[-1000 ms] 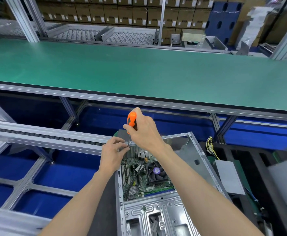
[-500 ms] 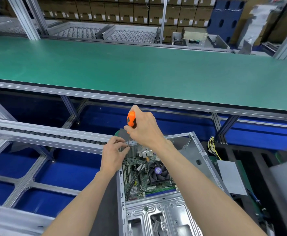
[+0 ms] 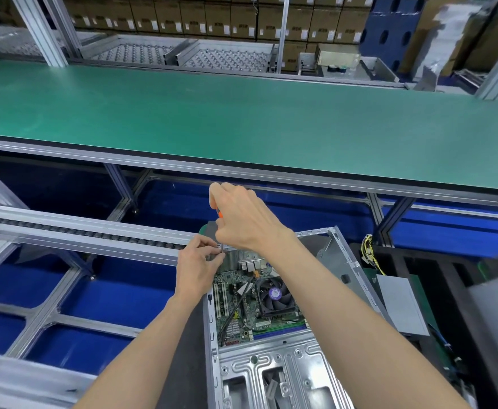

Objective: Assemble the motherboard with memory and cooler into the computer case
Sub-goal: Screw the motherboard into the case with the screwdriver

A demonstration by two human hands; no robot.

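Observation:
An open metal computer case [image 3: 274, 376] lies flat in front of me. Inside it sits the green motherboard [image 3: 236, 308] with a black cooler fan [image 3: 274, 295] on it. My right hand [image 3: 244, 219] grips an orange-handled screwdriver [image 3: 220, 214] upright over the case's far left corner; the handle is mostly hidden by my fingers. My left hand [image 3: 199, 265] pinches the screwdriver's thin shaft near its tip at the case's rear edge. The screw itself is hidden.
A wide green conveyor belt [image 3: 241, 122] runs across beyond the case. A roller rail [image 3: 79, 231] and aluminium frame over blue panels lie to the left. A black tray [image 3: 448, 305] with a grey panel [image 3: 401, 305] and yellow cables [image 3: 370, 249] stands right. Cardboard boxes line the back.
My right hand has turned round the screwdriver handle, so its fingers now cover most of the orange. The left hand stays pinched at the shaft. The case has not moved.

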